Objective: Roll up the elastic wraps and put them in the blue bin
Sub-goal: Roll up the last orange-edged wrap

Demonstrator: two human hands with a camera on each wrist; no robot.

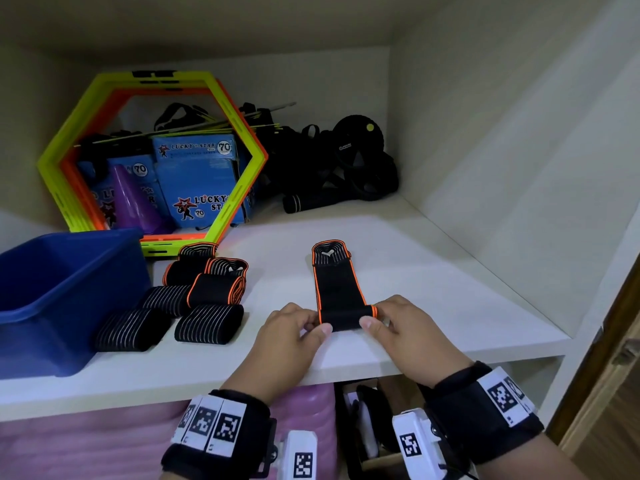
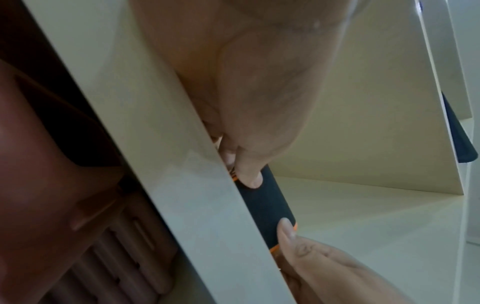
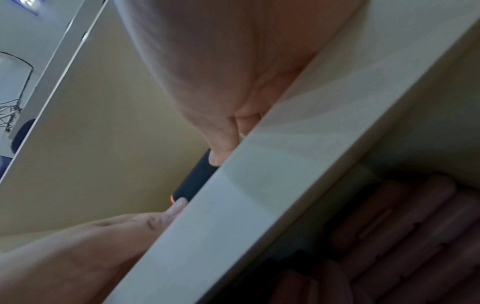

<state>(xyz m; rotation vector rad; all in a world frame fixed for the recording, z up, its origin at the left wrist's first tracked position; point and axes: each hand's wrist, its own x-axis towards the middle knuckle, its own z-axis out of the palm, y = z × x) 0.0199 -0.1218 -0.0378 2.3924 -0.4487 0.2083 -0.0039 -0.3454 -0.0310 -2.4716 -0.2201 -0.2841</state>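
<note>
A black elastic wrap with orange edges [image 1: 337,289] lies stretched away from me on the white shelf [image 1: 433,271]. Its near end is curled into a small roll [image 1: 346,318]. My left hand [image 1: 294,327] pinches the roll's left end, and my right hand [image 1: 388,322] pinches its right end. The left wrist view shows the roll [image 2: 265,203] held between both thumbs; in the right wrist view the roll [image 3: 197,179] is half hidden behind the shelf edge. The blue bin [image 1: 59,292] stands at the shelf's left. Its inside is mostly hidden from me.
Several rolled wraps [image 1: 194,296] lie between the bin and my hands. Behind them stand yellow and orange hexagon frames [image 1: 152,157], blue boxes, a purple cone [image 1: 133,199] and black exercise gear [image 1: 346,161]. Cupboard walls close the back and right.
</note>
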